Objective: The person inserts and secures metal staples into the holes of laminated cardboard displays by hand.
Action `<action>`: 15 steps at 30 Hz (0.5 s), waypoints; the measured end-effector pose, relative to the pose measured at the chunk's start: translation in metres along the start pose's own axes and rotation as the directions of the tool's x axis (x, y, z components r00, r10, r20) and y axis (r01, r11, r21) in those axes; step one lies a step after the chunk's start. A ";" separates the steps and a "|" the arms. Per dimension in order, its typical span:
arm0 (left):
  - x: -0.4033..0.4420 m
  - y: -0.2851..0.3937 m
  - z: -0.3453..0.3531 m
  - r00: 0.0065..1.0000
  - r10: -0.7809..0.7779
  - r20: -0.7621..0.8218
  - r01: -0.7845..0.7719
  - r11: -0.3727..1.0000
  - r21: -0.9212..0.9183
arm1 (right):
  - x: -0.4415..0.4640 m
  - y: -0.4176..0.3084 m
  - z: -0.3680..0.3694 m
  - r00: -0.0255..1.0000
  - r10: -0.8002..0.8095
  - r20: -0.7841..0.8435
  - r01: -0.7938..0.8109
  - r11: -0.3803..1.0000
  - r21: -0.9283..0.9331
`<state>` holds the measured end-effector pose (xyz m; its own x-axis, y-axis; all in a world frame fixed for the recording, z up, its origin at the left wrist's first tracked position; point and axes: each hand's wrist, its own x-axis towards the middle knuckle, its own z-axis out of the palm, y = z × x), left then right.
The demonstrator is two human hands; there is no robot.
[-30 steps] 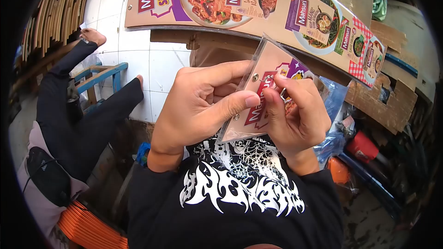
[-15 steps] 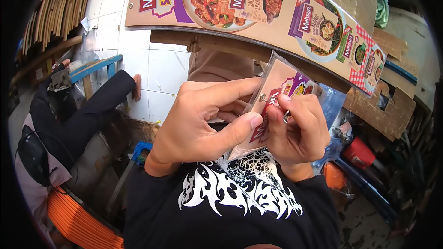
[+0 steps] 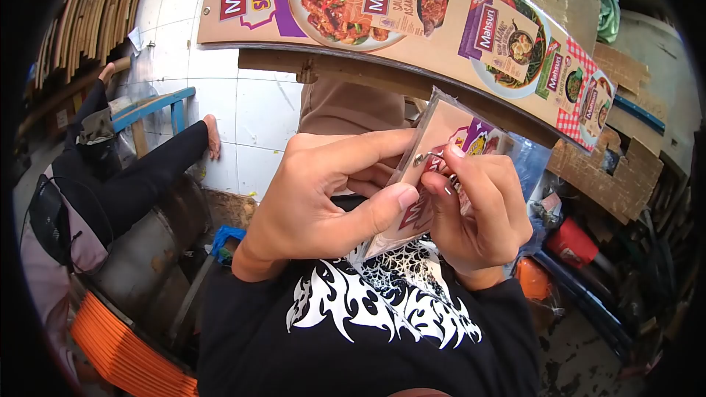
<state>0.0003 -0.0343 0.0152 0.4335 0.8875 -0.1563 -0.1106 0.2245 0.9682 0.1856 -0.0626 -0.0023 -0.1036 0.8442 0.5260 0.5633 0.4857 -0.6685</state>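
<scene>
My left hand (image 3: 323,195) is closed on the left edge of a stack of printed sign sheets (image 3: 448,121) with clear plastic around them, thumb on the front face. A metal eyelet (image 3: 419,159) shows near that edge. Between the thumb and fingers of my right hand (image 3: 482,209) is a small bent metal hook (image 3: 434,155). Its curved end is beside the eyelet; whether it passes through I cannot tell. The rest of the hook is partly hidden by my fingers.
Larger printed food signs (image 3: 434,22) lie on a wooden table ahead. At left, another person's leg (image 3: 158,169) stretches beside a blue-edged wooden frame (image 3: 154,106). Stacked wooden strips (image 3: 92,11), orange sheets (image 3: 129,349) and torn cardboard (image 3: 610,176) stand around.
My right hand has turned slightly, and the hook's curved end now shows by the eyelet. My left hand keeps its hold. At left, the other person's leg and arm have shifted.
</scene>
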 end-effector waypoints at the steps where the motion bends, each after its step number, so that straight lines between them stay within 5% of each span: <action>1: -0.001 -0.001 0.000 1.000 -0.005 0.001 0.005 1.000 0.002 | 0.002 -0.001 -0.002 1.000 0.004 -0.001 -0.004 1.000 0.002; 15: -0.003 -0.007 0.001 1.000 -0.014 -0.022 0.013 0.997 -0.071 | 0.006 -0.003 -0.007 0.997 0.030 0.066 -0.037 0.993 0.111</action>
<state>0.0004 -0.0387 0.0087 0.4150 0.8930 -0.1742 -0.1682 0.2635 0.9499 0.1892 -0.0605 0.0070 -0.1407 0.8714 0.4699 0.4718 0.4763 -0.7420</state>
